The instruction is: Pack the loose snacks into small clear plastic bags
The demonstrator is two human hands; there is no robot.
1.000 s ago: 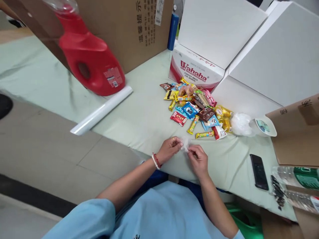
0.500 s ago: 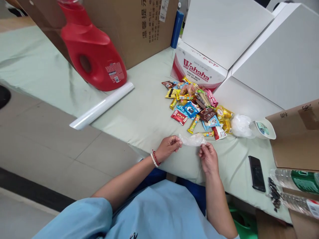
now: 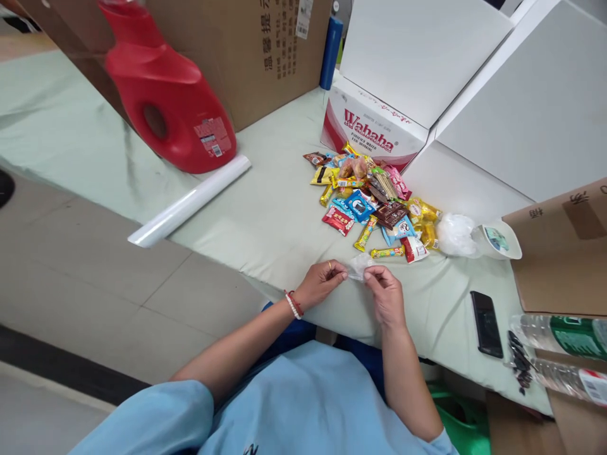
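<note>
Between my two hands a small clear plastic bag point(image 3: 359, 265) is bunched up above the table's near edge. My left hand point(image 3: 323, 282) pinches its left end, fingers closed; a ring and a bracelet show on this hand and wrist. At the other end, the thumb and fingers of my right hand point(image 3: 385, 294) are closed on the bag. Just beyond lies a heap of wrapped snacks point(image 3: 363, 205). A yellow snack stick point(image 3: 387, 252) and a red-and-white packet point(image 3: 414, 249) are the nearest of them to my right hand.
A Wahaha carton point(image 3: 374, 129) stands behind the snacks. On the left are a red jug point(image 3: 175, 107) and a white roll point(image 3: 190, 201). To the right sit crumpled plastic bags point(image 3: 456, 234), a white bowl point(image 3: 497, 240), a phone point(image 3: 487, 324) and a plastic bottle point(image 3: 559, 335).
My right hand has moved left toward my left hand. The bag between them, stretched out before, is now gathered shorter. The camera view has shifted slightly.
</note>
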